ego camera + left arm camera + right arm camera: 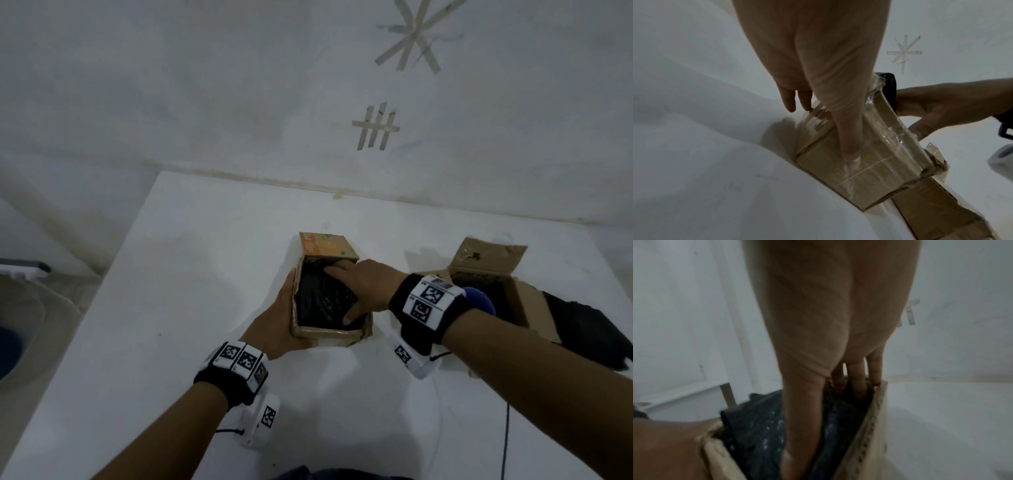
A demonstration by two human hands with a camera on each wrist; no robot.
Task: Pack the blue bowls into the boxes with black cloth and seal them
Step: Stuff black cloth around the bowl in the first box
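A small cardboard box (329, 333) stands mid-table, its orange printed flap (325, 247) upright at the far end. Black cloth (320, 301) fills it; no bowl shows inside. My left hand (277, 318) lies flat against the box's left wall, thumb stretched along the taped side (869, 170). My right hand (363, 287) presses straight fingers down into the black cloth (756, 431) by the right wall. A second box (524, 305) stands open to the right, with a blue bowl (481, 303) inside, half hidden behind my right wrist.
A loose black cloth (589, 329) lies at the table's right edge beside the second box. The white-covered table (171, 291) meets a white wall at the back, and its left edge drops away. A thin black cable (507, 442) runs down the near right.
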